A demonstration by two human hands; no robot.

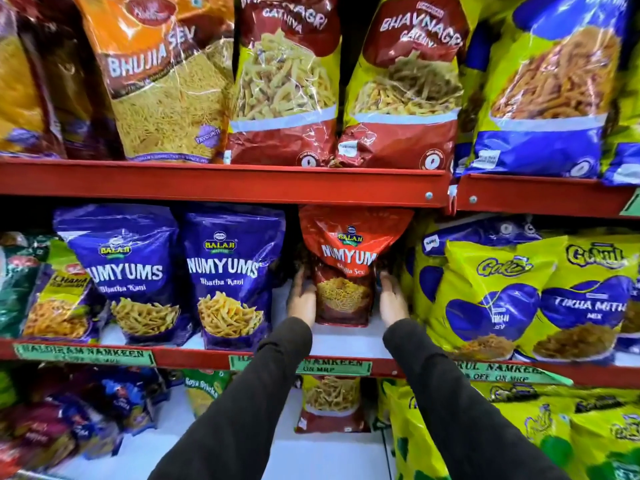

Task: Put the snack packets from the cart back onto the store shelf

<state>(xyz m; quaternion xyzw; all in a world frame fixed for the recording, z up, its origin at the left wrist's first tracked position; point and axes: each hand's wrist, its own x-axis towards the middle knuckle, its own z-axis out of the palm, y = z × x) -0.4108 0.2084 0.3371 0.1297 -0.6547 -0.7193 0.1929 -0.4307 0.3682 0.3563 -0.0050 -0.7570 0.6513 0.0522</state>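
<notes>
Hands in dark knit sleeves reach into the middle shelf, a white board edged with a glossy red metal lip. The left hand presses flat against the left side of a red Numyums packet, and the right hand presses against its right side, so the pouch is clamped between the two palms; the left fingers and the right fingers lie close together along the foil rather than curled around it. The packet stands upright on the shelf board, its crinkled top tucked just under the red rail of the upper shelf. It is a shiny, creased stand-up pouch, broad and puffed at the top, narrower where the hands squeeze it, with a printed picture of thin yellow strands on the lower front.

Just left of it, with a bare gap of white board between, stand two purple Numyums pouches, smooth and glossy, upright. To the right, nearly touching the right hand, lean yellow-and-blue pillow bags with slack, wrinkled film. On the upper shelf stand tall crackly bags with clear windows showing sticks and fine strands. Green paper labels run along the lip of the middle shelf. More packets lie below, on the lower shelf.
</notes>
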